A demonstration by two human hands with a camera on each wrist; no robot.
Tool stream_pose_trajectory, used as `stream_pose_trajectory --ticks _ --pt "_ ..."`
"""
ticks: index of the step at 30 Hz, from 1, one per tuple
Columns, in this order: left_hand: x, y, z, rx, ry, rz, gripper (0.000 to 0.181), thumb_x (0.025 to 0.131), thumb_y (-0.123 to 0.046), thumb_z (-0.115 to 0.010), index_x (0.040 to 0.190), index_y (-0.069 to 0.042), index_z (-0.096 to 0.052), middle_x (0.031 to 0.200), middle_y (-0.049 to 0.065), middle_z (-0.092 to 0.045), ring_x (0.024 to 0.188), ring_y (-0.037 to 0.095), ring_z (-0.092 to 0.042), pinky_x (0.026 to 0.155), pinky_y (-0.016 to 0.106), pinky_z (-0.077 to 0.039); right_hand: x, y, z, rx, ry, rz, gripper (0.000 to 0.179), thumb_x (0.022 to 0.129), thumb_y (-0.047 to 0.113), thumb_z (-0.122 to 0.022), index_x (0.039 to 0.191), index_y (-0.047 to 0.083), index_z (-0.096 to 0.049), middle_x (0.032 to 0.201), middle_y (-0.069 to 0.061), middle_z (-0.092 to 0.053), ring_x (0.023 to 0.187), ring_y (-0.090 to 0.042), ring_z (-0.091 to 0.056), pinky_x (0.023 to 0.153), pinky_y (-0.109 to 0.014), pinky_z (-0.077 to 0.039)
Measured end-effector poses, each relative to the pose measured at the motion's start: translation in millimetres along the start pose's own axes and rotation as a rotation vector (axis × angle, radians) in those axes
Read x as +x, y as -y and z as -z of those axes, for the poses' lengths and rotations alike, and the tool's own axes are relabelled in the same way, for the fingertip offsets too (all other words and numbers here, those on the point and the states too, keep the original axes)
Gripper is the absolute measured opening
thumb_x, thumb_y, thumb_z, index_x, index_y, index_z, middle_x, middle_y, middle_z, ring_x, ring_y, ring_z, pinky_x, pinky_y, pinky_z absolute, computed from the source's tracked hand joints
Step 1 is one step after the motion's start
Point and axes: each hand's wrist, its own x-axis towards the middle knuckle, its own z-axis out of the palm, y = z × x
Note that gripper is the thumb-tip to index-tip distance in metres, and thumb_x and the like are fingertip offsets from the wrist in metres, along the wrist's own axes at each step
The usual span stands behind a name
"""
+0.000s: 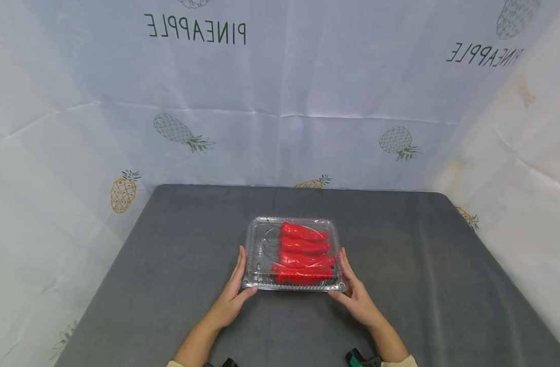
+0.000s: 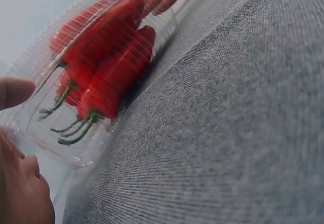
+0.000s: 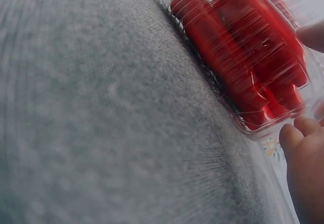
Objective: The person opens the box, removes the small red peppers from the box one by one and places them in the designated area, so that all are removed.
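Note:
A clear plastic clamshell box (image 1: 261, 278) with a ribbed rim sits on the grey table, its lid down. Several long red peppers (image 1: 302, 246) lie in it side by side, green stems (image 2: 83, 127) toward the left. My left hand (image 1: 230, 300) grips the box's left side, thumb at the near corner and fingers along the wall. On the opposite side, my right hand (image 1: 360, 300) holds it the same way, its thumb at the near right corner. In the right wrist view, curled fingers (image 3: 298, 133) meet the box's lower edge.
The grey cloth-covered table (image 1: 192, 224) extends around the box on all sides. White sheeting with pineapple prints (image 1: 280, 76) hangs behind it and along both sides. Dark wrist devices (image 1: 362, 359) show at the bottom edge of the head view.

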Motion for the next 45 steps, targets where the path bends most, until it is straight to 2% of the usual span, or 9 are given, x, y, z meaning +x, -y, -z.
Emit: stream_pose_trajectory --ticks 2,8,15,23,31,36,41,45 --pt "-0.5 0.5 0.4 0.027 -0.003 -0.021 0.079 0.087 -0.001 -0.052 0.149 -0.001 -0.003 0.153 0.03 0.004 0.14 -0.007 0.007 0.105 0.0 -0.001 0.1 -0.6 -0.8 0.012 0.006 0.032 0.083 0.081 -0.007 -0.06 0.147 -0.006 -0.01 0.153 -0.028 0.006 0.138 0.014 -0.006 0.104 -0.002 -0.018" --pt "-2.9 -0.4 1.8 0.077 -0.01 -0.013 0.072 0.089 0.0 -0.046 0.15 -0.004 -0.009 0.154 0.027 -0.001 0.142 -0.001 0.003 0.107 0.002 -0.001 -0.7 -3.2 -3.7 0.015 0.006 0.16 0.075 0.08 -0.016 -0.053 0.143 -0.014 -0.013 0.155 -0.022 0.002 0.142 0.006 -0.006 0.107 -0.004 -0.016" --pt "-5.5 -2.5 -0.5 0.165 -0.061 -0.035 0.061 0.093 -0.002 -0.043 0.148 -0.003 -0.017 0.152 0.028 -0.012 0.143 0.007 -0.005 0.11 0.005 -0.004 -3.9 -0.2 -5.4 -0.071 -0.057 0.139 0.068 0.083 -0.011 -0.051 0.143 -0.011 -0.019 0.158 -0.006 -0.008 0.141 0.006 -0.009 0.106 -0.003 -0.018" --pt "-5.9 -0.7 -2.4 0.233 -0.101 -0.136 0.057 0.09 0.004 -0.045 0.143 0.007 -0.024 0.148 0.033 -0.021 0.143 0.013 -0.012 0.114 0.011 -0.005 -4.0 0.5 -5.1 -0.129 -0.081 0.168 0.065 0.083 -0.012 -0.05 0.143 -0.01 -0.024 0.154 -0.024 -0.011 0.142 0.002 -0.012 0.107 -0.004 -0.017" --pt "-7.3 1.5 -1.9 0.274 -0.121 -0.133 0.057 0.088 0.006 -0.047 0.142 0.008 -0.028 0.148 0.029 -0.026 0.141 0.005 -0.014 0.112 0.009 -0.008 -3.7 -0.7 -7.4 -0.208 -0.103 0.166 0.066 0.082 -0.01 -0.052 0.143 -0.007 -0.026 0.149 -0.032 -0.015 0.142 0.001 -0.013 0.107 -0.003 -0.014" --pt "-7.6 1.5 -2.9 0.309 -0.136 -0.147 0.058 0.087 0.007 -0.048 0.141 0.009 -0.028 0.146 0.031 -0.027 0.142 0.009 -0.015 0.113 0.011 -0.008 -3.4 -2.8 -8.3 -0.245 -0.124 0.148 0.066 0.081 -0.011 -0.053 0.142 -0.007 -0.029 0.148 -0.032 -0.019 0.141 0.003 -0.015 0.106 -0.002 -0.015" --pt "-8.4 1.4 -4.3 0.332 -0.148 -0.153 0.057 0.088 0.005 -0.048 0.141 0.01 -0.027 0.144 0.035 -0.027 0.142 0.013 -0.015 0.113 0.011 -0.007 -2.1 -4.3 -8.4 -0.259 -0.132 0.173 0.064 0.078 -0.016 -0.052 0.138 -0.014 -0.03 0.144 -0.039 -0.02 0.141 0.003 -0.016 0.106 -0.002 -0.016" --pt "-7.9 0.6 -5.3 0.336 -0.152 -0.161 0.057 0.088 0.005 -0.048 0.141 0.011 -0.027 0.143 0.035 -0.028 0.142 0.011 -0.015 0.113 0.011 -0.007 -3.0 -2.6 -7.9 -0.26 -0.13 0.166 0.065 0.079 -0.014 -0.052 0.141 -0.01 -0.03 0.146 -0.035 -0.02 0.141 0.002 -0.016 0.106 -0.002 -0.017"
